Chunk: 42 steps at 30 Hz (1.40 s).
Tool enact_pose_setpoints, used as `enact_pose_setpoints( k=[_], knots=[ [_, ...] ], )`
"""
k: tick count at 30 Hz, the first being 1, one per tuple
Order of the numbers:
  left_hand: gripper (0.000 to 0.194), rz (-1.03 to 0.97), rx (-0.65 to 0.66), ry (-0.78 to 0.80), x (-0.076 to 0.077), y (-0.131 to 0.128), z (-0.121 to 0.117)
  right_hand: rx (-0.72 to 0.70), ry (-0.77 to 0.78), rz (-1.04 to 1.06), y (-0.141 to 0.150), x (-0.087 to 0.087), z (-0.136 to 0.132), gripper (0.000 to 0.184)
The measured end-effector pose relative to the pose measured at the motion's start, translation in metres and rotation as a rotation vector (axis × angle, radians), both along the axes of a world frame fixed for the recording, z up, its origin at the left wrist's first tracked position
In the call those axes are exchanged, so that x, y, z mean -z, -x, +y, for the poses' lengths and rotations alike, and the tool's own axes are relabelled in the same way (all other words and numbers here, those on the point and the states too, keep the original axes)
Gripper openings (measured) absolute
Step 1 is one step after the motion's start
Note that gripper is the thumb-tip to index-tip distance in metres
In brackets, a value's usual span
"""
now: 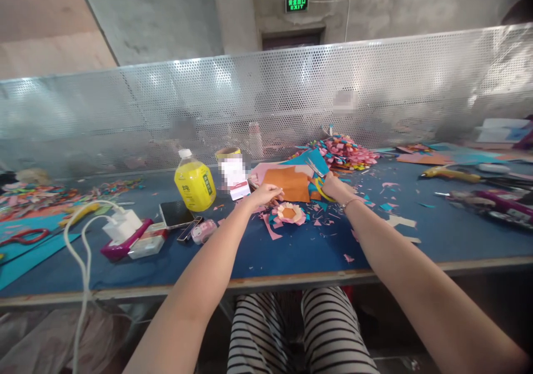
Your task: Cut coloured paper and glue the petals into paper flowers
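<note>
My right hand (334, 189) is closed on a pair of scissors (320, 189) with yellow handles; their metal blades point up and away to the left. Fingers of my left hand (268, 195) are bent together at the lower left edge of an orange sheet of paper (287, 180), seeming to pinch it. Between my hands, nearer to me, lies a layered paper flower (290, 213) in cream and pink with an orange middle. Behind the orange sheet are pink paper and a blue piece of paper (306, 157).
A heap of coloured paper strips (343, 150) sits at the back. To the left stand a yellow bottle (195, 182), a phone (175, 214), a power strip (125, 243) with cables and red-handled scissors (27, 236). A purple glue gun (495, 200) lies right. Perforated metal panel (166, 107) behind.
</note>
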<state>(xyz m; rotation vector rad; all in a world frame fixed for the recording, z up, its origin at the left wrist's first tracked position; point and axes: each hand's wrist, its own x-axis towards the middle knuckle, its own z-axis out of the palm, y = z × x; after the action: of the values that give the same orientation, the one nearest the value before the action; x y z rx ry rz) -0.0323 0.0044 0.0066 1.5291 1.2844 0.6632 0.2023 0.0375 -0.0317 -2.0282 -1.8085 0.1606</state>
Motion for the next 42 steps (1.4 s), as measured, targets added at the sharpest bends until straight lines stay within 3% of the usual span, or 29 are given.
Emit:
enact_pose_setpoints(
  k=[14,20,24,28,34,38,40,42],
  knots=[
    [0.019,0.106,0.112,-0.05,-0.004,0.001,-0.003,-0.016,0.024,-0.081,-0.005,0.0,0.002,0.036],
    [0.02,0.073,0.08,-0.045,-0.004,0.002,-0.002,0.026,0.022,0.056,-0.012,-0.008,-0.003,0.042],
    [0.02,0.119,0.046,-0.133,-0.004,-0.002,0.0,0.058,-0.067,0.136,-0.02,-0.01,0.0,0.038],
    [0.019,0.139,0.05,-0.198,-0.007,-0.005,-0.002,0.064,-0.051,0.105,-0.02,-0.007,0.002,0.046],
    [0.022,0.17,0.084,-0.232,-0.006,-0.004,-0.005,-0.02,-0.011,0.019,-0.014,-0.001,-0.004,0.033],
    [0.021,0.209,0.107,-0.273,-0.002,-0.002,0.0,-0.006,-0.105,0.262,-0.014,-0.011,-0.005,0.025],
    [0.017,0.201,0.105,-0.349,0.001,-0.002,0.004,-0.047,-0.127,0.555,-0.008,-0.019,-0.007,0.026],
    [0.021,0.125,0.096,-0.478,0.003,-0.003,0.006,-0.183,-0.133,0.913,0.002,-0.027,-0.013,0.034]
  ],
)
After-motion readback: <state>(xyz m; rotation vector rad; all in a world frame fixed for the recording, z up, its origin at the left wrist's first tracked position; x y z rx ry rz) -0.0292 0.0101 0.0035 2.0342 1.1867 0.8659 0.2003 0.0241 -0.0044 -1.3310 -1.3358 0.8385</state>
